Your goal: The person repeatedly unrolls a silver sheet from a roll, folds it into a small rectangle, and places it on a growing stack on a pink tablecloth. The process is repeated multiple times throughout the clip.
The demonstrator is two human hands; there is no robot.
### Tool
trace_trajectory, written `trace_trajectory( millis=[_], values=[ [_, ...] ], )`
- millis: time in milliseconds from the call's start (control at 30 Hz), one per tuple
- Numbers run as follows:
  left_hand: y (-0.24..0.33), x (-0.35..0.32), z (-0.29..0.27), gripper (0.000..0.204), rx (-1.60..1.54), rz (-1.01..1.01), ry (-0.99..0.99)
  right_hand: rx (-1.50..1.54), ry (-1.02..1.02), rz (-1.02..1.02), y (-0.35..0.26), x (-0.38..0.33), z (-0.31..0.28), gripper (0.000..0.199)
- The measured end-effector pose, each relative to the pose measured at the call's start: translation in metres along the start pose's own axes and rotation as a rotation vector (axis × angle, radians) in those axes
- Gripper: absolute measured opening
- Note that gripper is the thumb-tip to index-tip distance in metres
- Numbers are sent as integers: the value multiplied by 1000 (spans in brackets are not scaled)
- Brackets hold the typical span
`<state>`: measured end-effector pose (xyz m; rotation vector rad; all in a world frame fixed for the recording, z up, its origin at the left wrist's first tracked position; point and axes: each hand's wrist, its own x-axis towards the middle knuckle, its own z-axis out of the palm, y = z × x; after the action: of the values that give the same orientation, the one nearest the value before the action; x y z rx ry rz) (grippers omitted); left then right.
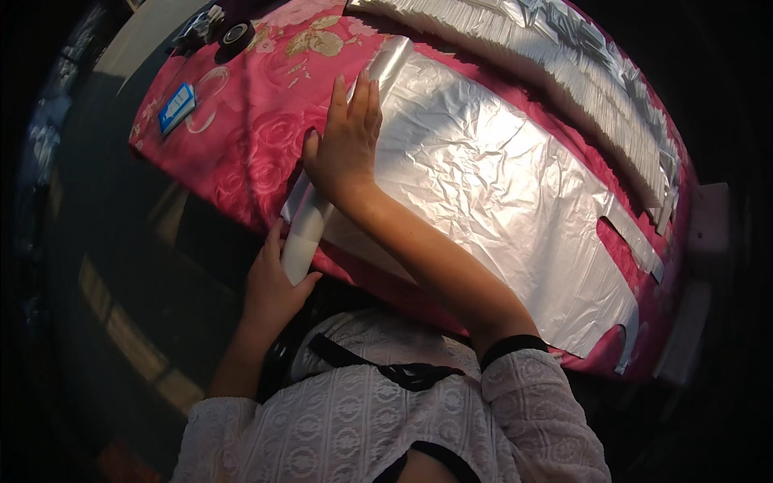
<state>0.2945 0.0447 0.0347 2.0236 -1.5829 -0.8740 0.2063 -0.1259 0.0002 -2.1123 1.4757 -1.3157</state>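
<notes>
A silvery-white plastic bag (467,161) with cut-out handles at its right end lies flat and wrinkled across the table. Its left end meets a pale tube-like roll (299,251), which slants from near to far. My left hand (276,278) grips the near end of this roll, fingers on one side and thumb on the other. Farther up, my right hand (346,149) rests on the roll and the bag's edge, palm down with fingers stretched out. Whether the roll has a core inside is hidden.
A pink floral cloth (266,145) covers the table. Long rows of stacked, folded white and silver bags (555,76) line the far right side. At the far left are a blue-and-white packet (177,109), a white ribbon-like loop (211,84) and a black ring-shaped roll (236,34).
</notes>
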Motion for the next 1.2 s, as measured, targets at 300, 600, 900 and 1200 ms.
trace_trajectory(
  millis=[300, 600, 900, 1200],
  values=[
    [-6, -4, 9, 85, -1774, 16, -1290, 1714, -122, 813, -7, 17, -92, 50],
    [37, 1, 31, 58, -702, 74, -397, 1203, -9, 758, 6, -18, -128, 46],
    [7, -10, 27, 36, -866, -322, -956, 1229, 45, 895, 107, -20, -179, 44],
    [-16, -32, 32, 34, -761, -420, -1030, 687, -432, 821, 164, -24, -256, 24]
  ],
)
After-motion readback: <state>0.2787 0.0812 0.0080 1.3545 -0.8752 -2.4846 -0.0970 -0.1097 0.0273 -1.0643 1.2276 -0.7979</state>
